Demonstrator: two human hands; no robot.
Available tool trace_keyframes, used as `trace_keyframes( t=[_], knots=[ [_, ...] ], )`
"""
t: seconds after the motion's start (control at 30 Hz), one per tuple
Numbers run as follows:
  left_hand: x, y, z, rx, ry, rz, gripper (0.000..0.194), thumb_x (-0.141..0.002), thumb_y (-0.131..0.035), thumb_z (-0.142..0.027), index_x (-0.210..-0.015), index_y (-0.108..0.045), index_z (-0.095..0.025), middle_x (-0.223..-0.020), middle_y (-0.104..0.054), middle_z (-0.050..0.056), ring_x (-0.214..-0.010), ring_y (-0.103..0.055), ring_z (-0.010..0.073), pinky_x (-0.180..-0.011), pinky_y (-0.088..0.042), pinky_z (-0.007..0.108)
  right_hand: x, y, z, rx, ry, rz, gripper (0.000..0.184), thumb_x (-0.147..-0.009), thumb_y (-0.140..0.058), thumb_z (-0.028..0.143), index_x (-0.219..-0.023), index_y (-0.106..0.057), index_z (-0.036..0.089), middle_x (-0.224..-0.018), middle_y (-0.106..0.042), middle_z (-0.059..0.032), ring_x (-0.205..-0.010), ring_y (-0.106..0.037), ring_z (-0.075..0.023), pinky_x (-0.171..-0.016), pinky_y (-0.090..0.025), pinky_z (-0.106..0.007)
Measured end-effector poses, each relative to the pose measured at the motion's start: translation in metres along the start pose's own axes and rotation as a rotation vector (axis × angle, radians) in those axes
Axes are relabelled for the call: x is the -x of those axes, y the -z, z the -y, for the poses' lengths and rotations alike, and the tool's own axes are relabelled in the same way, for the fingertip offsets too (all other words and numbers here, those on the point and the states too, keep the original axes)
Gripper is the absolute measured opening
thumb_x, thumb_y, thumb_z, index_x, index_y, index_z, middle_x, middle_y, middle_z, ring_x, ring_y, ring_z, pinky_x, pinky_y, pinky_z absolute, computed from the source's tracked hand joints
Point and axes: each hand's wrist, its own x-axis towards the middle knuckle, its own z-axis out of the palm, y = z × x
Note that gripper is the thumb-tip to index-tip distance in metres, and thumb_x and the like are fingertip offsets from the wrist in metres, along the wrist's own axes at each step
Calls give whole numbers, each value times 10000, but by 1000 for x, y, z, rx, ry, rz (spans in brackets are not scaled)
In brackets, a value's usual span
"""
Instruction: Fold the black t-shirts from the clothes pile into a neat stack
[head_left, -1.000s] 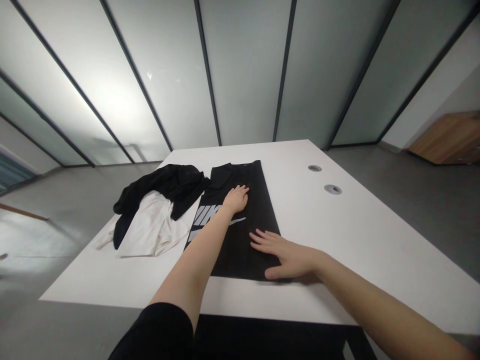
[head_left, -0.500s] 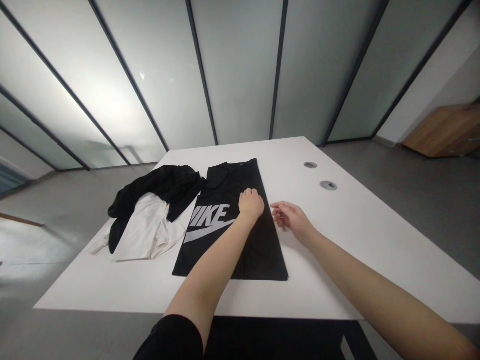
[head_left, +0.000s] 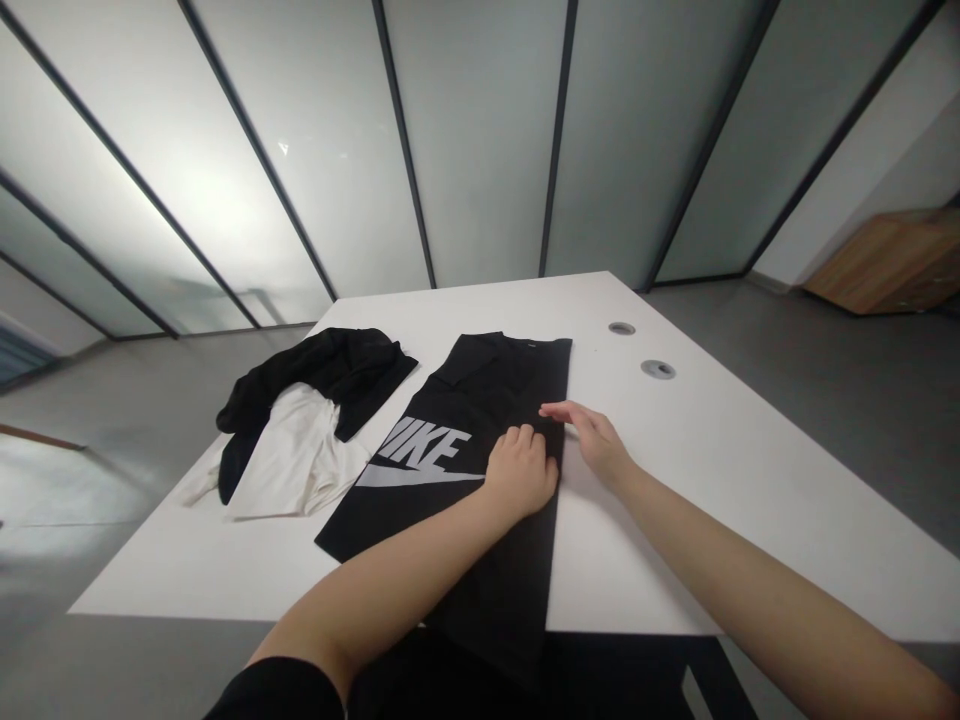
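Note:
A black T-shirt (head_left: pixel 517 370) with a grey NIKE print lies folded lengthwise and slanted across the table, its lower end reaching past the near edge. On its right half rests my left hand (head_left: pixel 523 468), fingers curled down into the fabric, the thumb near the right fold. My forearm covers part of the print and lower shirt. Just over the right fold is my right hand (head_left: pixel 592 432), fingers stretched out with nothing held; whether the fingertips touch the cloth I cannot tell.
To the left a bunched black garment (head_left: pixel 322 365) lies partly over a white garment (head_left: pixel 289 465). Two round grommets (head_left: pixel 658 370) are set into the right side of the white table (head_left: pixel 675 480). Frosted glass panels (head_left: pixel 480 140) stand behind it, and a wooden cabinet (head_left: pixel 885 260) is at far right.
The black T-shirt has turned and slid toward me, its lower end now past the table's near edge. My left hand came nearer with it; my right hand's fingers have straightened.

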Motion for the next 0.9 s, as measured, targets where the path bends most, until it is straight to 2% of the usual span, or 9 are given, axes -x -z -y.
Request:
trace_keyframes(
  t=[0.13,0.23,0.3,0.4,0.5,0.7,0.9],
  knots=[
    [33,8,-7,44,-73,16,201,-1012,-592,-374,-1064,-667,-195,-1139,-669,121,-1099,-610,304,-971,-546,461,-1,1,-5,154,27,246,622,-1124,-326,633,-1371,-775,281,-1472,-724,-60,-1466,-590,-289,-1298,-383,-524],
    [46,10,-8,67,-98,17,219,-997,-612,-378,-1098,-666,-191,-1208,-679,128,-1132,-619,306,-1002,-548,459,-8,1,-19,413,8,412,657,-1132,-269,592,-1539,-658,252,-1631,-584,-73,-1585,-446,-297,-1341,-297,-548],
    [49,9,-7,74,-112,6,282,-993,-622,-388,-1169,-669,-173,-1319,-672,145,-1224,-611,317,-1077,-529,457,-17,3,-32,647,17,470,664,-1122,-280,557,-1604,-586,217,-1708,-477,-95,-1627,-362,-324,-1345,-264,-578],
    [50,4,-5,73,-127,-4,420,-1004,-614,-420,-1314,-655,-140,-1491,-625,170,-1401,-552,343,-1210,-451,464,-36,9,-50,968,-2,452,696,-1102,-312,506,-1678,-464,146,-1775,-335,-142,-1650,-292,-366,-1341,-247,-599],
    [51,-1,-2,69,-133,16,551,-1028,-580,-472,-1460,-606,-130,-1617,-556,179,-1513,-488,360,-1271,-395,488,-59,18,-60,1141,-89,416,748,-1096,-301,507,-1710,-370,84,-1791,-277,-188,-1651,-283,-385,-1333,-260,-584],
    [53,-3,0,77,-133,72,691,-1060,-510,-581,-1598,-524,-148,-1710,-464,175,-1594,-414,364,-1308,-351,515,-102,32,-70,1238,-213,336,793,-1096,-252,509,-1696,-323,-5,-1779,-278,-256,-1636,-293,-437,-1311,-281,-583],
    [53,1,-2,83,-117,102,709,-1059,-516,-598,-1619,-509,-163,-1720,-452,167,-1612,-386,362,-1317,-341,528,-129,41,-86,1229,-240,243,736,-1085,-278,423,-1651,-380,-36,-1759,-296,-299,-1614,-317,-463,-1284,-296,-619]
  ],
)
